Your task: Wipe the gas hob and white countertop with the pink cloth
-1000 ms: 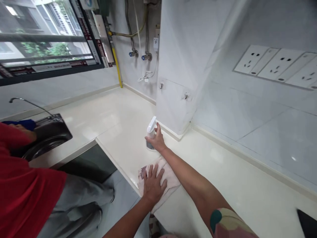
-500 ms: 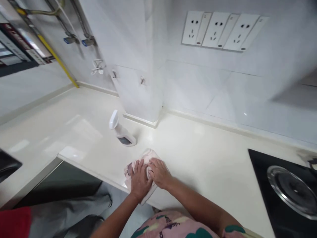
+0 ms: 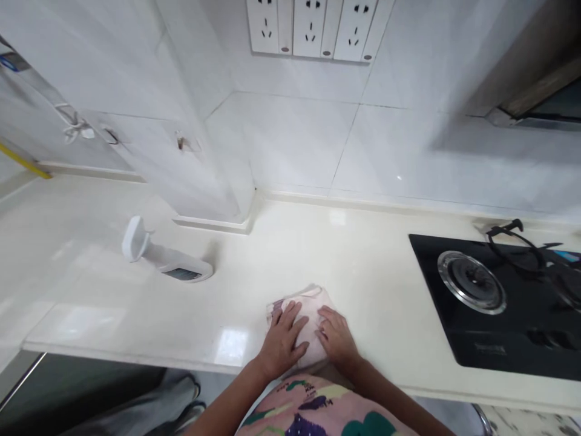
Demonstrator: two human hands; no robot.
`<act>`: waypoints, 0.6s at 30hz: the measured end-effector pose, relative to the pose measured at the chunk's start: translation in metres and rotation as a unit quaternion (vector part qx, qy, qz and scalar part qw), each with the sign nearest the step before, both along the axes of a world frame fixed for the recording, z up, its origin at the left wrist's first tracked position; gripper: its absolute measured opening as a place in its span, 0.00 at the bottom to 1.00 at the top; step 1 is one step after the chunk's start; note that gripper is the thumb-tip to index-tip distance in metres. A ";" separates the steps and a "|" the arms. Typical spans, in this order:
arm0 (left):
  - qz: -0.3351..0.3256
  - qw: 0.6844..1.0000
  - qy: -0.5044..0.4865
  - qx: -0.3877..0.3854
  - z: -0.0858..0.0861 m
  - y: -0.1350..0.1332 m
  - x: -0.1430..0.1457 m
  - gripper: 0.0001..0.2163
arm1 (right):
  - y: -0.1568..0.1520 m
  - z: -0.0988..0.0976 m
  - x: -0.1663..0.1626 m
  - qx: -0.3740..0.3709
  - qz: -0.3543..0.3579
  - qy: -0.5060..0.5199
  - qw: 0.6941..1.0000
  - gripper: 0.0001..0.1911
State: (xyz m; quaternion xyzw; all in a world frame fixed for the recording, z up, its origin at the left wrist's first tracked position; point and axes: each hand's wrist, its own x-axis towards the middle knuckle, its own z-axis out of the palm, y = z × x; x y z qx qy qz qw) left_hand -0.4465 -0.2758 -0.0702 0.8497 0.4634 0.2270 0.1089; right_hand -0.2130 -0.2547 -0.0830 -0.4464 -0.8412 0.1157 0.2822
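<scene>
A folded pale pink cloth (image 3: 313, 303) with a darker printed end lies on the cream countertop (image 3: 372, 266), close to its front edge. My left hand (image 3: 282, 344) presses on the cloth's left part, its fingers spread and lying flat. On the right side of the cloth, my right hand (image 3: 339, 340) has its fingers bent and closed on the fabric. A white spray bottle (image 3: 170, 260) with a dark label stands to the left of the cloth, apart from both hands.
A black gas hob (image 3: 499, 339) is set into the counter at right, with a black wire-like object (image 3: 517, 242) at its back. Wall sockets (image 3: 311, 30) and a projecting tiled column (image 3: 195, 181) are behind. A person's grey trouser leg (image 3: 149, 406) shows below the counter at lower left.
The cloth and both my hands have moved right along the counter, away from the spray bottle. My view has turned right, showing more of the hob. My left fingers are more spread.
</scene>
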 end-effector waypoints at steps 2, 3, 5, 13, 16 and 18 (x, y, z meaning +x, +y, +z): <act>-0.022 1.000 -0.017 -0.002 0.000 0.000 0.001 0.26 | -0.003 0.002 0.015 -0.013 -0.006 0.018 1.000 0.05; -0.021 0.999 -0.025 -0.002 -0.001 -0.001 0.001 0.27 | -0.005 0.004 0.020 -0.028 -0.006 0.025 0.999 0.05; -0.005 0.999 -0.040 -0.004 0.000 -0.006 -0.002 0.29 | -0.007 0.010 0.025 -0.065 0.000 0.019 0.998 0.05; 0.080 0.993 -0.078 -0.044 0.016 -0.033 -0.019 0.19 | -0.018 0.019 -0.007 -0.125 0.056 -0.110 0.984 0.30; 0.102 0.991 -0.078 -0.039 0.019 -0.038 -0.021 0.16 | -0.019 0.019 -0.020 -0.112 0.031 -0.076 0.990 0.13; 0.105 0.992 -0.070 -0.031 0.018 -0.039 -0.022 0.15 | -0.017 0.021 -0.024 -0.118 0.028 -0.024 0.992 0.08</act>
